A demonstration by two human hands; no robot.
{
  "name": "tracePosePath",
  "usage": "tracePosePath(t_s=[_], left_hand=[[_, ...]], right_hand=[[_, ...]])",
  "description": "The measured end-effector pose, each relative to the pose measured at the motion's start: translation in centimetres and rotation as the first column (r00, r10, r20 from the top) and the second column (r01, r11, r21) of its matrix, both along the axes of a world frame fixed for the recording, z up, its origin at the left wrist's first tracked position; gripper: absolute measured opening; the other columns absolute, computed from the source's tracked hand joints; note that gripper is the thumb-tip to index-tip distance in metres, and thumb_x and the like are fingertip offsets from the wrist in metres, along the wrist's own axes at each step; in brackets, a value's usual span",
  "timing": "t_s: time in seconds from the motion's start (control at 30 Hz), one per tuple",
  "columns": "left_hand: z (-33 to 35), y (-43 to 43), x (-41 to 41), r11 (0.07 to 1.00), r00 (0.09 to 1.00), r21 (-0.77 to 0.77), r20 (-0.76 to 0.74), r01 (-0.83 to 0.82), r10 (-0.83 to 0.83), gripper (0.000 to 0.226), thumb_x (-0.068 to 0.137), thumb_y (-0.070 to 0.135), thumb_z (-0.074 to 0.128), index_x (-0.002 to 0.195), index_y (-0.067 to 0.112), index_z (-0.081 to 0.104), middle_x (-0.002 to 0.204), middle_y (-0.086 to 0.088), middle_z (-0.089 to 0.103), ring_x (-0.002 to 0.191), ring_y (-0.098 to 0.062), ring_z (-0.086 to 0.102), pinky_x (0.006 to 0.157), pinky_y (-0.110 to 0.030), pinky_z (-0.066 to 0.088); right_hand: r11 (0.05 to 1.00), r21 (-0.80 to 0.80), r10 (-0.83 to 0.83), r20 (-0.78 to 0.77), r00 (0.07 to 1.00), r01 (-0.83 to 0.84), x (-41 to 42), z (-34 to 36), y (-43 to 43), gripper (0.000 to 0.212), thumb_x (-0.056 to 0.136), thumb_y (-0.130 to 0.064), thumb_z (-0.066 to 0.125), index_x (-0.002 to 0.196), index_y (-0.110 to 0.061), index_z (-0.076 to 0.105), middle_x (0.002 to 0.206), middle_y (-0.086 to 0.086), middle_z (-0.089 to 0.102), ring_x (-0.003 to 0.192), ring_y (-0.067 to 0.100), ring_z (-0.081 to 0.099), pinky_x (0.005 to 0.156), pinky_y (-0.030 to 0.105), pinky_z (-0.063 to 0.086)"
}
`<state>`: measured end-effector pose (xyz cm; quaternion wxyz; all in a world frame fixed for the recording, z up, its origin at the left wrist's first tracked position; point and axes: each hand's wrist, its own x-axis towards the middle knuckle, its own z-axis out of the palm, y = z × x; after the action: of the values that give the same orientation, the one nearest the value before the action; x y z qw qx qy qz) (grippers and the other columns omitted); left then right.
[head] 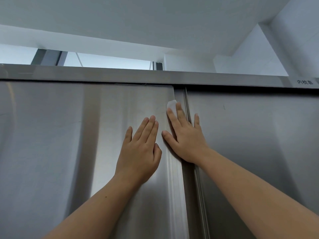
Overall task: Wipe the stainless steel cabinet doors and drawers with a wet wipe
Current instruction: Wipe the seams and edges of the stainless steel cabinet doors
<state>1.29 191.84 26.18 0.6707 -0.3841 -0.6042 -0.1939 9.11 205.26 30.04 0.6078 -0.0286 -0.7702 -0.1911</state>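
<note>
The right hand [185, 135], in the middle of the frame, lies flat with straight fingers and presses a white wipe [172, 105] onto the right edge of the left door [51, 135], near its top corner. Only a bit of the wipe peeks out above the fingertips. I think the flat fingers keep the wet wipe tight on the metal so it can rub along the edge. The left hand [139, 152] rests just beside it, open and flat on the same door, holding nothing, likely to steady the door. The right door [259, 135] sits further back.
</note>
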Motion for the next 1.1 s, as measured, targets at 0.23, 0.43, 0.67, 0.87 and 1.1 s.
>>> tracePosePath(t_s=[0.23, 0.43, 0.67, 0.87, 1.1], left_hand=[[0.0, 0.0, 0.1, 1.0, 1.0, 0.007, -0.012, -0.005, 0.005, 0.059, 0.087, 0.028, 0.024, 0.141, 0.008, 0.035, 0.149, -0.005, 0.031, 0.139, -0.019, 0.027, 0.11, -0.044, 0.017], [0.1, 0.0, 0.1, 1.0, 1.0, 0.006, -0.019, -0.013, 0.013, 0.059, 0.087, 0.027, 0.025, 0.141, 0.007, 0.037, 0.148, -0.005, 0.033, 0.138, -0.02, 0.029, 0.109, -0.045, 0.019], [0.1, 0.1, 0.0, 1.0, 1.0, 0.008, -0.017, -0.008, 0.009, 0.059, 0.087, 0.029, 0.024, 0.141, 0.007, 0.036, 0.149, -0.005, 0.031, 0.138, -0.019, 0.027, 0.109, -0.045, 0.019], [0.0, 0.0, -0.1, 1.0, 1.0, -0.005, 0.006, 0.014, -0.014, 0.061, 0.088, 0.033, 0.017, 0.145, 0.012, 0.028, 0.152, 0.0, 0.02, 0.141, -0.014, 0.015, 0.112, -0.04, 0.009], [0.0, 0.0, 0.0, 1.0, 1.0, 0.01, -0.021, 0.005, -0.005, 0.058, 0.088, 0.028, 0.025, 0.14, 0.008, 0.04, 0.148, -0.005, 0.034, 0.137, -0.019, 0.029, 0.108, -0.046, 0.021]], right_hand=[[0.986, -0.072, -0.145, 0.066, 0.987, 0.15, 0.1, 3.0, 0.0, 0.071, 0.09, -0.061, 0.008, 0.14, -0.025, -0.028, 0.154, 0.003, -0.023, 0.142, 0.016, -0.016, 0.1, 0.044, -0.027], [0.987, -0.093, -0.127, 0.051, 0.991, 0.132, -0.2, 3.5, -0.4, 0.074, 0.091, -0.06, 0.009, 0.143, -0.019, -0.024, 0.154, 0.005, -0.02, 0.142, 0.018, -0.015, 0.103, 0.046, -0.024], [0.989, -0.104, -0.1, 0.042, 0.994, 0.104, -0.3, 4.0, -0.1, 0.069, 0.094, -0.054, 0.012, 0.142, -0.021, -0.025, 0.154, 0.004, -0.02, 0.142, 0.016, -0.016, 0.101, 0.045, -0.025], [0.984, -0.142, -0.107, 0.033, 0.994, 0.111, -0.4, 7.1, -0.7, 0.065, 0.098, -0.049, 0.016, 0.146, -0.019, -0.017, 0.157, 0.005, -0.01, 0.143, 0.016, -0.011, 0.106, 0.052, -0.019], [0.991, -0.123, -0.053, -0.03, 0.998, 0.049, -0.9, 3.9, -0.4, 0.065, 0.097, -0.047, 0.017, 0.145, -0.021, -0.02, 0.156, 0.003, -0.016, 0.142, 0.015, -0.013, 0.103, 0.046, -0.023]])
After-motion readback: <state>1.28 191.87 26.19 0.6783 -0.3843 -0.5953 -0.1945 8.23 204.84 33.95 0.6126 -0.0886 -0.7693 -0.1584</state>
